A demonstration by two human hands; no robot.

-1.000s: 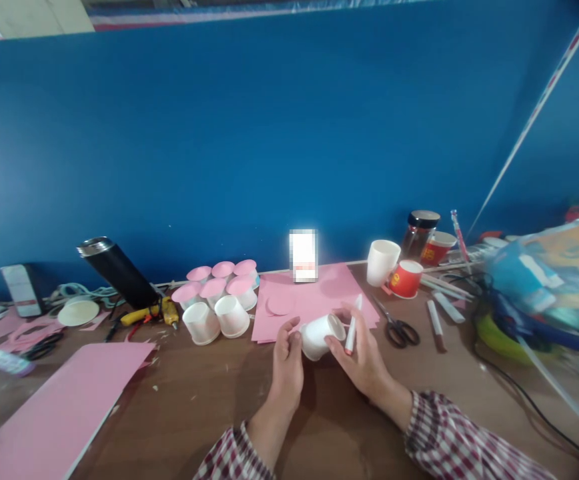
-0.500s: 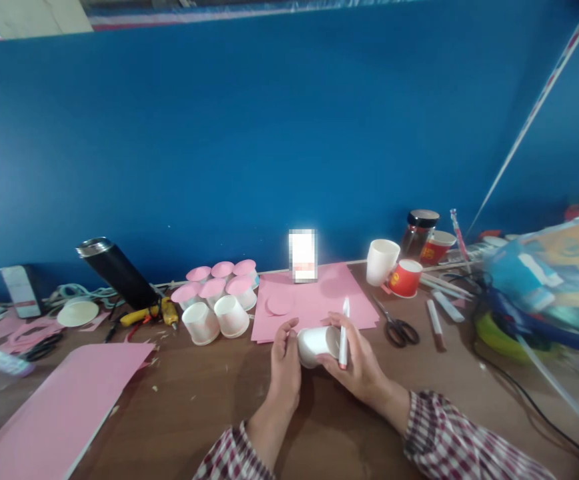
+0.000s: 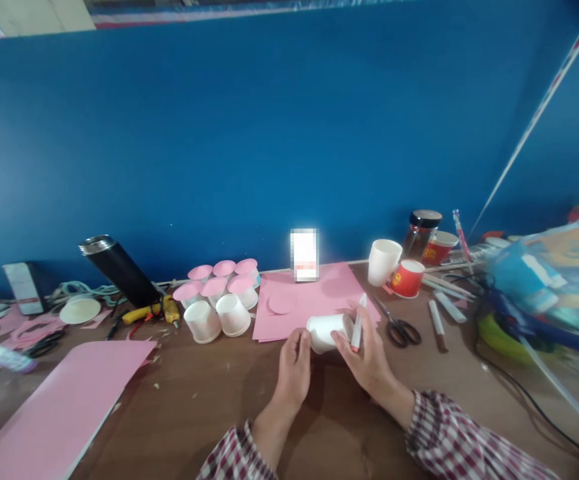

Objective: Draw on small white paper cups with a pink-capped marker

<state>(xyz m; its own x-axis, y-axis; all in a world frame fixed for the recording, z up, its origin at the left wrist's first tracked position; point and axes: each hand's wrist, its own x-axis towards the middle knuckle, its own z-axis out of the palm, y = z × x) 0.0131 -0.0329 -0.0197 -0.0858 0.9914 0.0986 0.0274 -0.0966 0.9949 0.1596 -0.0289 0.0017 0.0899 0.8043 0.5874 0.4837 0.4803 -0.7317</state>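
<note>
A white paper cup [image 3: 325, 333] lies sideways between my hands, above the table. My left hand [image 3: 294, 367] has its fingers closed on the cup's left end. My right hand [image 3: 367, 353] grips the cup's right end and also holds a white marker [image 3: 358, 327] with a red tip end between its fingers. Behind the cup are pink paper sheets [image 3: 319, 287] with a pink paper disc [image 3: 280, 303] on them. To the left, two plain white cups [image 3: 233, 315] stand in front of several cups topped with pink [image 3: 214, 288].
Scissors [image 3: 402, 332], a red cup [image 3: 408, 279], a white cup [image 3: 384, 261] and a glue gun [image 3: 509, 320] are on the right. A black flask [image 3: 119, 273], yellow-handled tool [image 3: 142, 313] and large pink sheet [image 3: 69, 407] lie left. A blue partition [image 3: 269, 147] stands behind.
Both hands have moved slightly right and the cup has shifted up and right, turned more level. The marker leans more to the right in my right hand.
</note>
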